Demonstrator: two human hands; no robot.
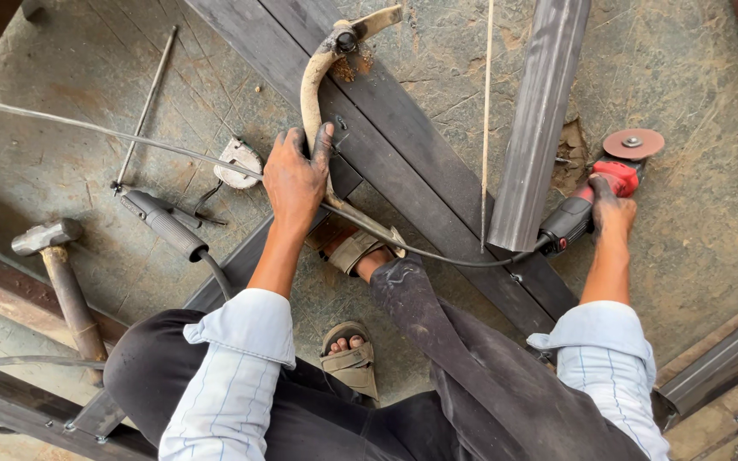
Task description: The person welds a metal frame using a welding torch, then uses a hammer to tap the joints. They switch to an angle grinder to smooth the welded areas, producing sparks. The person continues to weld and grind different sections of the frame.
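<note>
My left hand [295,175] grips a curved, pale metal clamp [313,94] that hooks over a dark steel flat bar [386,137] running diagonally across the concrete floor. My right hand [612,209] holds a red and black angle grinder [591,196], its brown disc [634,143] lying flat just above the floor at the right. The grinder's cable [437,256] runs left under a grey steel tube [540,128]. My sandalled feet [352,358] rest by the bar.
A hammer [57,273] lies at the left. A welding electrode holder [168,224] with its cable and a thin rod [147,102] lie beside it. A thin welding rod [487,119] lies across the bars. Steel frame pieces [719,358] edge the lower right and left.
</note>
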